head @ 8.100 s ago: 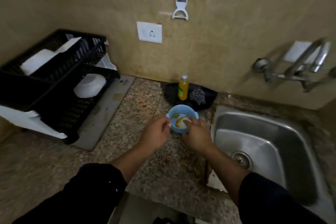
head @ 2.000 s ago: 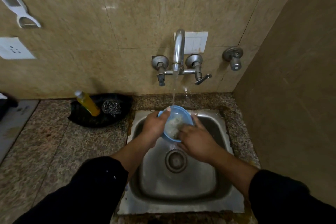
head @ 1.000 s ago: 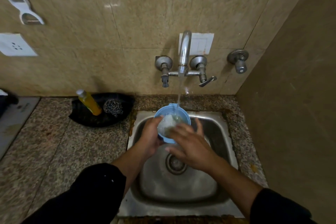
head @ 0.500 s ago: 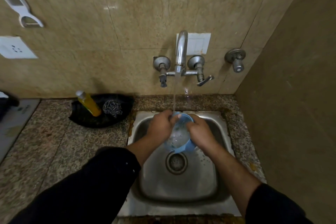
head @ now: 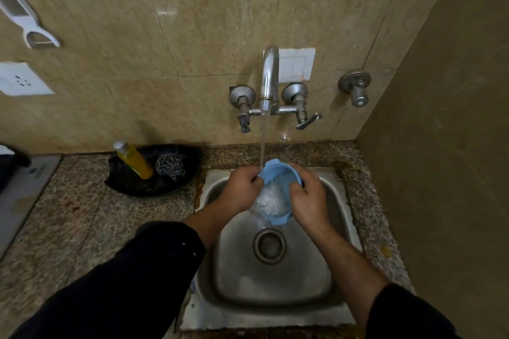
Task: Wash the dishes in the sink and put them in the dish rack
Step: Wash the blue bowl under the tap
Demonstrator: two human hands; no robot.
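Note:
A small blue bowl (head: pixel 278 184) is held tilted over the steel sink (head: pixel 275 278), with foamy water inside it. My left hand (head: pixel 242 187) grips its left rim and my right hand (head: pixel 308 198) grips its right side. Water runs from the wall tap (head: pixel 269 82) onto the bowl's far rim. The dish rack is out of view.
A yellow soap bottle (head: pixel 135 159) and a steel scrubber (head: pixel 170 169) sit on a black tray (head: pixel 154 184) left of the sink on the granite counter (head: pixel 91 226). A grey mat (head: pixel 19 195) lies at far left. A side wall (head: pixel 446 146) stands close on the right.
The bowl has tipped further toward me under the stream, and both hands now grip its sides; a second ago my right hand was rubbing inside it.

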